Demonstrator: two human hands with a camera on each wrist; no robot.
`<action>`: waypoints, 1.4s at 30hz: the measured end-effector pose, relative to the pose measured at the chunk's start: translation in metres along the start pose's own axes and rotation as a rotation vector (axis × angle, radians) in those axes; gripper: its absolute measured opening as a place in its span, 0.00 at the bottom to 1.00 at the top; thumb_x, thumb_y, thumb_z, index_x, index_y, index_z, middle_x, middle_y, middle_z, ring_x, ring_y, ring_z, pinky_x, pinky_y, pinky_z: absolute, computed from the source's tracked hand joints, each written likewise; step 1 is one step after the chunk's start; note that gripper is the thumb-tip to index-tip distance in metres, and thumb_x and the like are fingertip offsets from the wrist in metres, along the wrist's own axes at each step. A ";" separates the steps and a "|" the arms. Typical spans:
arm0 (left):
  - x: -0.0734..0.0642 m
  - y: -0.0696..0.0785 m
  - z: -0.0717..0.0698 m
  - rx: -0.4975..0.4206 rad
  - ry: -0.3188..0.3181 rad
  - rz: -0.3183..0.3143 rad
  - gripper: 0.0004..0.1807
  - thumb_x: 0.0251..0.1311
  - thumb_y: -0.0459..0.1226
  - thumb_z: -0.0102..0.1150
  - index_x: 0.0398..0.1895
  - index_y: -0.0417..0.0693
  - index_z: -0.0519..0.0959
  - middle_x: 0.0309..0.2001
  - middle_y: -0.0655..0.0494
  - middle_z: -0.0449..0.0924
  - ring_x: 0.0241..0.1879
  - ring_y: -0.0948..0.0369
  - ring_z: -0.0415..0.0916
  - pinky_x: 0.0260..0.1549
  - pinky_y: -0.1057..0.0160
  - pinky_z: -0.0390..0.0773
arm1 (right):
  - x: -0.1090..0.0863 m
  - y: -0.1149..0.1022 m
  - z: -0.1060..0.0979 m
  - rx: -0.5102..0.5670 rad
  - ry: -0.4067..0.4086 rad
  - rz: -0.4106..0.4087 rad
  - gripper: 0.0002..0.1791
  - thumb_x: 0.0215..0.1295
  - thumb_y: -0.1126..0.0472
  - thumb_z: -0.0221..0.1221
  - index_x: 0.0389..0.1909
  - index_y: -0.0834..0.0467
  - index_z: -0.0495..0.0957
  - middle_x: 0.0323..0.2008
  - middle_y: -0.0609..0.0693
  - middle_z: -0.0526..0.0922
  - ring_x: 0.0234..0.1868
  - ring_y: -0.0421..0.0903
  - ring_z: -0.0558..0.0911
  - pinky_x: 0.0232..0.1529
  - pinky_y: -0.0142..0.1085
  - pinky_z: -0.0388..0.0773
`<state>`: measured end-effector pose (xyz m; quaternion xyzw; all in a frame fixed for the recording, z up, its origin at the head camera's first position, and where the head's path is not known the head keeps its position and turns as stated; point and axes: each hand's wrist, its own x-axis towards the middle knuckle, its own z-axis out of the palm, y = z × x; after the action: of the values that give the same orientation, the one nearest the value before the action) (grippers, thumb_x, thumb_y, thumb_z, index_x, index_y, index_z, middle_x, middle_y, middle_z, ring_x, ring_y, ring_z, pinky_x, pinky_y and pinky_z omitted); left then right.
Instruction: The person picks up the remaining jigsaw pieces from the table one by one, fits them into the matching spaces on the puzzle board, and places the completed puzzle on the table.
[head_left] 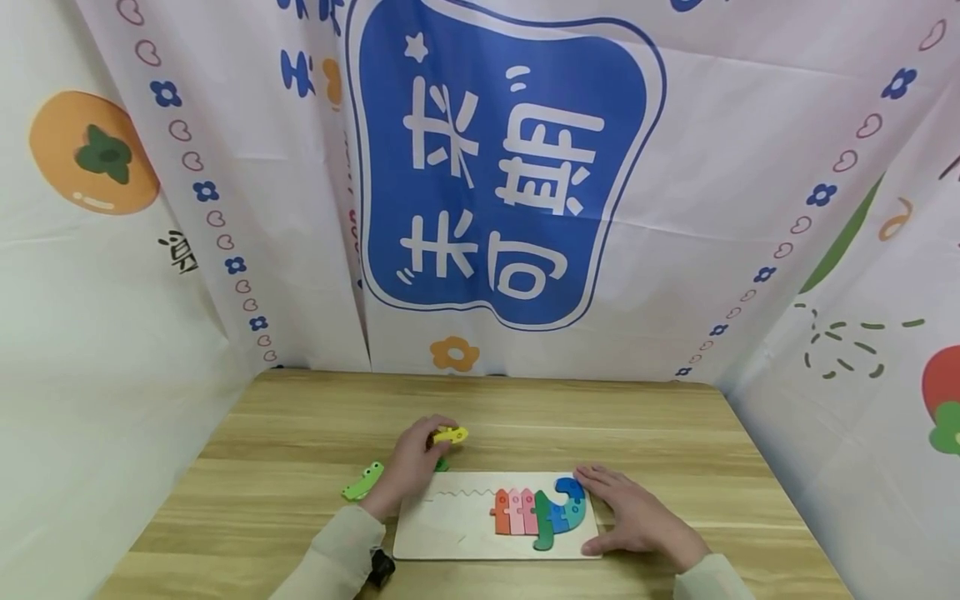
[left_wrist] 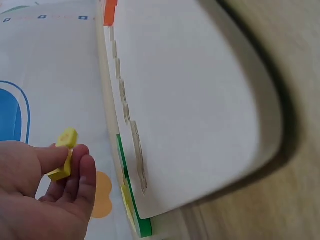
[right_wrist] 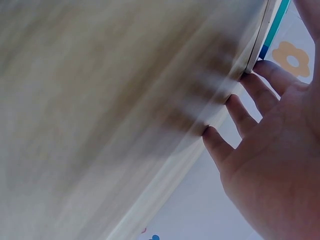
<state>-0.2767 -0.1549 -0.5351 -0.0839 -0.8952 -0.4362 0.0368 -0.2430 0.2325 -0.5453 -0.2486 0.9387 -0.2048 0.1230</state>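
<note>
Lying on the wood-grain table (head_left: 600, 425) amid printed curtains (head_left: 720, 208): puzzle board (head_left: 442, 529).

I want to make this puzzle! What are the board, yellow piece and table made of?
The board looks like smooth, unpainted wood, with a pale tan edge. The yellow piece may be painted wood: it's thick, with yellow sides too, though plastic is possible. The smooth-looking table shows streaky grain: maybe wood, maybe a print.

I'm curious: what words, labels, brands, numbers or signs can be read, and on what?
"未来可期": sideways, blue panel on curtain.
Blue characters, upper left: partial, unreadable.
Red lettering: folded away, unreadable.
Black character, far left: too unclear.
Marks on puzzle pieces: too small.
</note>
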 end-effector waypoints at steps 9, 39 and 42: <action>0.001 0.004 -0.001 -0.089 0.028 -0.034 0.13 0.64 0.31 0.69 0.48 0.54 0.81 0.37 0.58 0.82 0.36 0.62 0.76 0.37 0.68 0.78 | 0.000 0.001 0.000 -0.004 0.003 -0.015 0.62 0.45 0.28 0.74 0.79 0.52 0.64 0.78 0.54 0.64 0.79 0.64 0.59 0.72 0.70 0.60; -0.003 -0.002 -0.008 -0.443 -0.163 -0.025 0.42 0.54 0.27 0.75 0.73 0.50 0.69 0.52 0.42 0.77 0.44 0.57 0.84 0.42 0.65 0.87 | 0.000 0.000 0.000 0.013 0.003 -0.005 0.62 0.45 0.29 0.74 0.79 0.51 0.63 0.79 0.53 0.64 0.80 0.65 0.59 0.72 0.71 0.59; -0.003 -0.002 -0.007 -0.456 -0.162 -0.039 0.42 0.52 0.27 0.76 0.72 0.51 0.71 0.51 0.44 0.77 0.44 0.58 0.83 0.42 0.65 0.87 | 0.000 0.001 0.000 0.011 0.002 -0.004 0.62 0.45 0.29 0.74 0.79 0.51 0.63 0.79 0.53 0.64 0.80 0.65 0.59 0.72 0.71 0.59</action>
<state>-0.2741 -0.1620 -0.5322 -0.1076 -0.7750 -0.6195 -0.0635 -0.2434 0.2333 -0.5454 -0.2497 0.9372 -0.2103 0.1231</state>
